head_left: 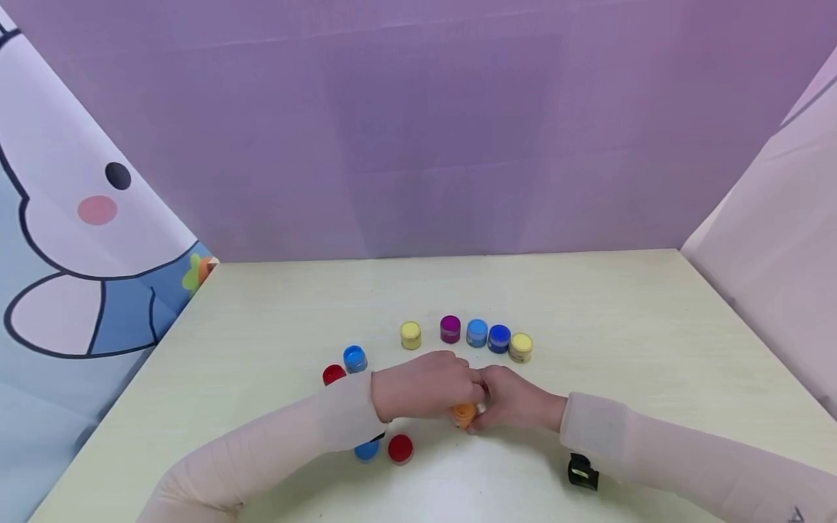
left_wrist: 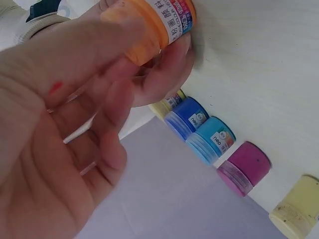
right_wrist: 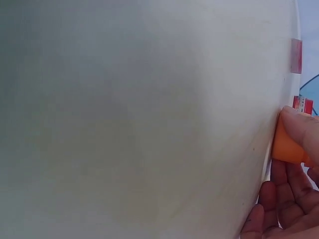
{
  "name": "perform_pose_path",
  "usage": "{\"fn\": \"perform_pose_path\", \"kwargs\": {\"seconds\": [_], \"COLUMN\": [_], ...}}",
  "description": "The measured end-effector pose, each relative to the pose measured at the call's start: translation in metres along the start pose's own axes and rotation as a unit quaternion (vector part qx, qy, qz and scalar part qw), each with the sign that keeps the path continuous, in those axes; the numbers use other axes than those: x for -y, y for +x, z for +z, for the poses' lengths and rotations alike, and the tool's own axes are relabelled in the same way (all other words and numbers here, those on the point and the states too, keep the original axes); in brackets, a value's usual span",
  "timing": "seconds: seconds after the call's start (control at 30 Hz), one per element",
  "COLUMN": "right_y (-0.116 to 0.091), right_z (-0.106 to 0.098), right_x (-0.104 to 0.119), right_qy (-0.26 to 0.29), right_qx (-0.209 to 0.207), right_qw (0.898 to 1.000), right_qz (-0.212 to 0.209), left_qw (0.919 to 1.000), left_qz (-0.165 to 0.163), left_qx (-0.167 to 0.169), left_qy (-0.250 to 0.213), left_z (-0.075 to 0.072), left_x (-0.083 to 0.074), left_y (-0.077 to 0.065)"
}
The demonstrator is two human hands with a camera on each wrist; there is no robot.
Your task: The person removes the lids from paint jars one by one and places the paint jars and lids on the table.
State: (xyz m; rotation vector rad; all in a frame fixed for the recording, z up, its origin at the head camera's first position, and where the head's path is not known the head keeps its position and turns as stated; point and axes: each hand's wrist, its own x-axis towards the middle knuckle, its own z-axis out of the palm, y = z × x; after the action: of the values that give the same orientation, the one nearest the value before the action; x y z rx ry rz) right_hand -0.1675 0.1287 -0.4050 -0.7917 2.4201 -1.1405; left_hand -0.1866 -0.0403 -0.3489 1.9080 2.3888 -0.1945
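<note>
Both hands meet at a small orange paint jar (head_left: 464, 415) over the front middle of the table. The left hand (head_left: 425, 385) reaches in from the left, its thumb and fingers pinching the jar's orange lid (left_wrist: 134, 37). Gripping the jar from the other side is the right hand (head_left: 516, 399), whose thumb lies along the orange plastic (right_wrist: 288, 144) in the right wrist view. Part of a printed label (left_wrist: 169, 20) shows in the left wrist view. In the head view, the fingers hide much of the jar.
Behind the hands stand paint jars: yellow (head_left: 410, 335), purple (head_left: 450, 329), light blue (head_left: 476, 333), dark blue (head_left: 499, 338) and another yellow (head_left: 520, 347). Around the left forearm are blue (head_left: 354, 359) and red (head_left: 333, 374) jars, with a blue (head_left: 367, 451) and a red one (head_left: 400, 449) nearer.
</note>
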Motion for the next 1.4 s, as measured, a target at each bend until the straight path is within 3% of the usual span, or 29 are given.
{"fn": "perform_pose_path", "kwargs": {"seconds": [0.57, 0.67, 0.83, 0.97, 1.13, 1.4], "right_y": [-0.001, -0.002, -0.002, -0.002, -0.002, 0.0], "right_z": [0.001, 0.001, 0.0, -0.001, -0.001, 0.0], "right_x": [-0.001, -0.002, -0.002, -0.001, 0.0, 0.001], "right_qy": [-0.018, -0.012, 0.019, 0.031, 0.011, -0.005], "right_qx": [0.001, 0.005, 0.009, 0.009, 0.005, 0.003], "right_qw": [1.0, 1.0, 1.0, 0.999, 1.0, 1.0], "right_qz": [-0.002, 0.001, 0.008, 0.008, -0.005, -0.015], "left_qw": [0.9905, 0.9938, 0.9997, 0.9997, 0.9997, 0.994], "left_qz": [-0.136, -0.11, -0.014, 0.012, -0.003, -0.107], "left_qx": [0.017, 0.011, -0.012, -0.016, 0.003, 0.001], "left_qy": [-0.001, -0.004, -0.016, -0.014, -0.023, -0.024], "left_z": [0.001, 0.0, -0.003, -0.004, -0.003, 0.001], "left_x": [-0.014, -0.012, -0.005, -0.004, -0.004, -0.006], "left_y": [0.003, 0.001, -0.002, 0.0, 0.002, 0.002]}}
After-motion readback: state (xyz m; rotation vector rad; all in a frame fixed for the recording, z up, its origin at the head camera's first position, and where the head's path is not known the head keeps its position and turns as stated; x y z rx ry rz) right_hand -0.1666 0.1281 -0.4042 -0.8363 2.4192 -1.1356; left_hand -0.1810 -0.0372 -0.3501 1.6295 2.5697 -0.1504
